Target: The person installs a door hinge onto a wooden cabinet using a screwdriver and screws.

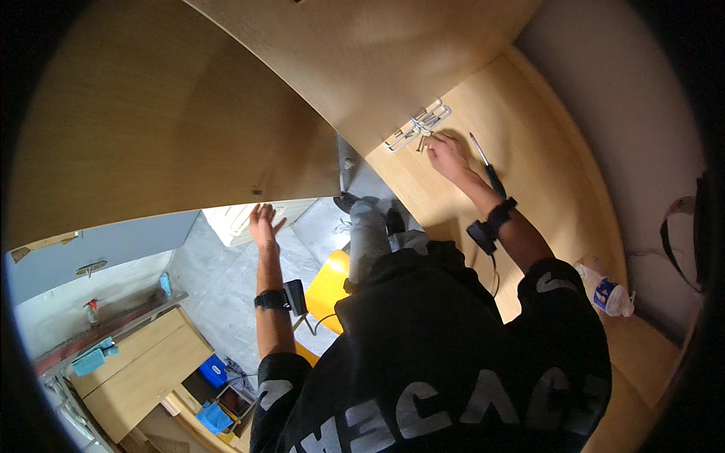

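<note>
My left hand is open, thumb apart, with its fingertips at the lower edge of a large wooden door panel. A small dark spot, perhaps a hole, shows on the panel just above those fingers. My right hand reaches over a light wooden surface, its fingers bent together beside several small brass-coloured pieces that look like screws. What the fingertips hold, if anything, is too small to make out. Several silvery bar handles lie past the fingertips. A screwdriver with a dark handle rests right of the hand.
A clear plastic bottle lies at the right on the wooden surface. Below my left forearm is a yellow stool on the grey tiled floor. Another wooden cabinet stands at the lower left, with blue boxes near it. Each wrist wears a strapped device.
</note>
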The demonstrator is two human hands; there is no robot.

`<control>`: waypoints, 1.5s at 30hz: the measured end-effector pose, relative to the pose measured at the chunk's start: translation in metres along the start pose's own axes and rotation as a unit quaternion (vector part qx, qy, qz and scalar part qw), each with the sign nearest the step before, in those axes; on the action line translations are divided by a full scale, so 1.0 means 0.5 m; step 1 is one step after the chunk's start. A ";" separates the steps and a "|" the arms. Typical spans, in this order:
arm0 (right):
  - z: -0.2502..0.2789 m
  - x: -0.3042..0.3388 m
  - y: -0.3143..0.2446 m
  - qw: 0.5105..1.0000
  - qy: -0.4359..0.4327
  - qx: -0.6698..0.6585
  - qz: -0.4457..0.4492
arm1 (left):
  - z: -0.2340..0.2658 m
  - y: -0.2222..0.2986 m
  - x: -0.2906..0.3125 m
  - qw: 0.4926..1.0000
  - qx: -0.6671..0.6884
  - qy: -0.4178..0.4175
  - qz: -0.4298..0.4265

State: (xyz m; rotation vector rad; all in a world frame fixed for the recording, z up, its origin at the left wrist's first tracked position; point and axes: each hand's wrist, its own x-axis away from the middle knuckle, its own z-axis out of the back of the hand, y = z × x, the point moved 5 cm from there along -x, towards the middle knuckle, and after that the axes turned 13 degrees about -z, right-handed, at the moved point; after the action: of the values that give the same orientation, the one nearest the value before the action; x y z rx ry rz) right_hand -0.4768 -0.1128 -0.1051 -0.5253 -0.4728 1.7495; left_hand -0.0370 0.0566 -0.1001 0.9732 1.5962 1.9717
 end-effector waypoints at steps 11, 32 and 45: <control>-0.083 -0.024 -0.045 0.988 0.051 0.115 0.089 | -0.105 -0.063 0.136 0.962 0.020 -0.233 0.138; -0.068 -0.036 -0.075 0.995 0.003 -0.022 -0.100 | -0.322 -0.013 0.139 0.931 0.042 -0.351 0.094; -0.106 -0.063 -0.051 0.984 0.018 0.152 -0.094 | -0.295 0.023 0.162 0.901 0.085 -0.410 0.115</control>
State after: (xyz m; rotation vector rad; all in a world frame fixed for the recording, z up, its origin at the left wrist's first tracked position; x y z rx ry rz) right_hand -0.4195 -0.1356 -0.1307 -0.2838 -0.2156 1.5908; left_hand -0.1987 0.0120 -0.0825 1.8202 1.1890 1.2398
